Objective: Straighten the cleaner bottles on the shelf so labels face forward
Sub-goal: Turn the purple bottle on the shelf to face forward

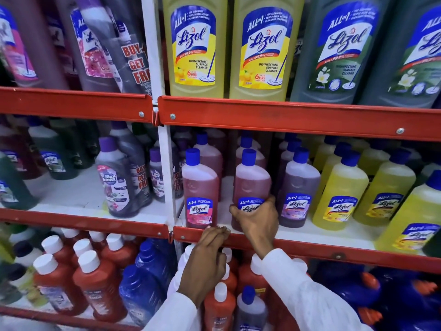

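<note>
On the middle shelf (310, 247) stand small cleaner bottles with blue caps. My right hand (256, 220) grips the lower part of a pink bottle (251, 182) at the shelf front, and its fingers cover part of the label, which faces me. To its left a second pink bottle (200, 189) stands upright with its label forward. My left hand (207, 256) rests on the red front rail just below that bottle, fingers curled and together, with nothing in it. A purple bottle (297, 187) stands right of the held one.
Yellow bottles (341, 194) fill the right of the middle shelf. Large yellow and green bottles (198, 46) stand on the shelf above. Red bottles with white caps (95, 280) and blue bottles crowd the shelf below. A white upright post (167, 175) divides the bays.
</note>
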`<state>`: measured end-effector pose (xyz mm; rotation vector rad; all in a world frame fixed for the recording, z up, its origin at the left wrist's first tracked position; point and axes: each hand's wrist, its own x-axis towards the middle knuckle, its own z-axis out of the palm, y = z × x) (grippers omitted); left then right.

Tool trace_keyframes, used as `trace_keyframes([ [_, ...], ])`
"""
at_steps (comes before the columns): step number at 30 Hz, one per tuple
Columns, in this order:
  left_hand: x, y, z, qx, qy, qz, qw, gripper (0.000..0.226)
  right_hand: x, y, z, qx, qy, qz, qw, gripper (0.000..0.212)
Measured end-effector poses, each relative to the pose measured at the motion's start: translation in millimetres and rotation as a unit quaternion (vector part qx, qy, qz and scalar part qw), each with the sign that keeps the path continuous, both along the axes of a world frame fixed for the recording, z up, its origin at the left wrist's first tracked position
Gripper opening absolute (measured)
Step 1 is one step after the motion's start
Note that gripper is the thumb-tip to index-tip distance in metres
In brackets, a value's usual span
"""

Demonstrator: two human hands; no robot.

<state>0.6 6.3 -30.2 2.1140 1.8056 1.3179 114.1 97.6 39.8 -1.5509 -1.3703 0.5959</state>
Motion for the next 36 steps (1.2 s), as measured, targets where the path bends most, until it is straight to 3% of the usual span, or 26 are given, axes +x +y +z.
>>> trace_keyframes([
  [14, 11, -2, 1, 0.003, -0.011, 0.035, 0.999, 0.055, 14, -25, -3, 0.021, -0.008, 0.047, 0.999, 0.097],
  [17, 11, -2, -2, 0.0, -0.008, 0.044, 0.999, 0.054, 27, -34, -4, 0.095, 0.005, 0.046, 0.994, 0.099],
  [21, 16, -2, -5, -0.002, 0.004, 0.049, 0.999, 0.051, 63, -30, -2, 0.225, 0.068, -0.054, 0.971, 0.07],
  [24, 19, 0, -5, -0.006, 0.019, 0.068, 0.997, 0.048, 83, -2, -3, 0.177, 0.022, -0.134, 0.975, 0.083],
  [27, 21, 1, -4, -0.011, 0.04, 0.078, 0.996, 0.046, 85, 18, 1, 0.075, -0.025, -0.125, 0.989, 0.102],
  [29, 24, 1, -3, -0.014, 0.048, 0.088, 0.995, 0.047, 83, 27, 1, 0.061, -0.028, -0.101, 0.993, 0.111],
  [36, 28, -2, 1, -0.027, 0.06, 0.101, 0.993, 0.05, 86, 31, -3, 0.068, 0.006, -0.084, 0.994, 0.098],
])
